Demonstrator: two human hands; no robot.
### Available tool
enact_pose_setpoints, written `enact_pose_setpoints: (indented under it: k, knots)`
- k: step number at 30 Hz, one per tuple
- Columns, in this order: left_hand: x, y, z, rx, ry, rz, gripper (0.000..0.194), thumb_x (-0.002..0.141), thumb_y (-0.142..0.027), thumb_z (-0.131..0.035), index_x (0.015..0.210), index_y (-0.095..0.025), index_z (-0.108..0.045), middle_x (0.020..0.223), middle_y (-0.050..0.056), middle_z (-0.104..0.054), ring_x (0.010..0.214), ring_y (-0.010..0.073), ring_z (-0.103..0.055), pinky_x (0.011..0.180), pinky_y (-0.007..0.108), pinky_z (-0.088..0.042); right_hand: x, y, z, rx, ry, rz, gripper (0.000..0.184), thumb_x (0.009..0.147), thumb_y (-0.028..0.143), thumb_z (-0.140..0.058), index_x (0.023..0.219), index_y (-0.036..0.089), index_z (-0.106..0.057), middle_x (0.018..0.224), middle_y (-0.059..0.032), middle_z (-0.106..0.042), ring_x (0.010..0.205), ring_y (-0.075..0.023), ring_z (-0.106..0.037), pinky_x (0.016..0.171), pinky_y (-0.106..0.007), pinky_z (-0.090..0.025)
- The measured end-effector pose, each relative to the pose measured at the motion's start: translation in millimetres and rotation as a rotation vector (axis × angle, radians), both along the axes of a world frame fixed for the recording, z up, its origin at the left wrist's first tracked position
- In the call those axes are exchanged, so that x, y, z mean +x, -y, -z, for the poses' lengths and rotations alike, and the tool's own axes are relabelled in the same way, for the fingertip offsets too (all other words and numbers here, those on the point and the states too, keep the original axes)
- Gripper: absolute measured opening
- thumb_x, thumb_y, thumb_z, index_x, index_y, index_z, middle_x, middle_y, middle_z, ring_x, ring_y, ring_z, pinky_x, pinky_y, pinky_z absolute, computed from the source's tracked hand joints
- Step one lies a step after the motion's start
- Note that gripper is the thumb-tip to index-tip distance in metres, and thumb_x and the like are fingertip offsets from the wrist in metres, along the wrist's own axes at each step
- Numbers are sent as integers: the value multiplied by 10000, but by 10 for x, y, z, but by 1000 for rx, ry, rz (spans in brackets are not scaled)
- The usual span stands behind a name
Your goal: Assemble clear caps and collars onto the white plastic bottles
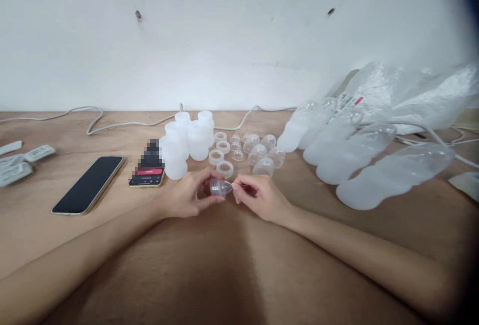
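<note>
Just above the table, my left hand (189,193) grips a clear ribbed bottle collar (216,187) between thumb and fingers. A clear bottle nipple (226,187) sticks out of that collar toward the right. My right hand (260,195) pinches the nipple's tip between thumb and forefinger. Behind my hands lie several loose collars (225,168), several loose nipples (237,155) and several clear dome caps (263,166). White frosted bottles (175,161) stand in a cluster behind my left hand.
Several assembled bottles (364,185) with clear caps lie at the right, before a plastic bag (415,90). Two phones, a dark one (89,185) and one with a lit screen (147,178), lie at left. Small white packs (17,168) sit far left. A cable (95,115) runs along the wall.
</note>
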State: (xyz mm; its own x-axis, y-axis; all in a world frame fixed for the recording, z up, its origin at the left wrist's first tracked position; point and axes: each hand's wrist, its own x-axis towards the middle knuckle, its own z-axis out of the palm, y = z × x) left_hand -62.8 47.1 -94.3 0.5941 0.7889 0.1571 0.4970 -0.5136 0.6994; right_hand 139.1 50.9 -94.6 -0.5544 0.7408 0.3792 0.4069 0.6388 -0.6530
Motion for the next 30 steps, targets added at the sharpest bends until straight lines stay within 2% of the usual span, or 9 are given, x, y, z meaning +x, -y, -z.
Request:
enact_pose_setpoints:
  k: [3,5,7,10,12,16,22,27,30]
  knots:
    - [17,-18,-1,-9,-9,-8,346,781,-360,-548,1057,-168,-469,865,45,-608,714,150,-575,582,238,-453,-13,63,4,43,-9,2,237,809,193,-422,578,169,-468,521,21,-504,472,-75,-422,465,-195,-308]
    - [14,-37,10,-11,26,-32,332,780,-343,-550,1046,-159,-473,877,52,-607,712,150,-574,585,242,-459,-23,115,4,59,-32,-32,252,812,215,-412,568,172,-456,516,23,-488,474,-74,-417,474,-197,-315]
    - [-4,-53,26,-9,75,-66,323,775,-320,-558,1041,-153,-477,921,66,-603,763,163,-580,647,267,-478,-26,141,6,27,-75,-38,260,811,235,-421,561,173,-455,511,25,-480,474,-74,-418,483,-199,-324]
    - [-39,-60,44,-33,118,-77,326,775,-305,-569,1055,-165,-479,993,71,-589,892,190,-575,779,314,-477,-1,101,16,-82,-135,71,287,837,243,-410,561,172,-447,506,24,-484,454,-71,-412,477,-204,-328]
    - [-47,-56,44,-79,174,-36,328,784,-290,-567,1075,-173,-470,1061,72,-568,986,195,-552,865,334,-449,21,48,24,-128,-146,124,304,865,250,-378,579,171,-443,521,20,-499,440,-68,-411,466,-203,-337]
    - [-16,-39,36,-200,356,48,358,776,-230,-587,1094,-181,-431,1171,81,-509,1098,181,-500,960,347,-394,22,-7,29,-156,-145,81,260,870,281,-393,656,166,-484,627,5,-527,471,-68,-450,459,-195,-374]
    - [41,-9,16,-240,376,51,330,766,-217,-600,1050,-178,-437,1114,70,-536,1055,169,-527,931,354,-421,-24,23,19,-168,-172,12,207,860,295,-410,731,170,-512,953,-63,-503,554,-66,-489,444,-199,-428]
    - [86,29,-22,-253,381,28,335,754,-215,-615,1041,-168,-447,1098,82,-552,1037,182,-543,915,357,-437,-45,38,20,-132,-209,37,157,783,261,-526,680,184,-437,937,-62,-539,742,-130,-537,498,-211,-453]
    - [114,50,-24,-249,410,14,328,747,-208,-624,1021,-171,-449,1123,82,-547,1058,182,-535,930,353,-428,-47,29,43,-199,-267,64,137,744,256,-582,783,198,-464,936,-52,-561,786,-144,-562,513,-211,-458]
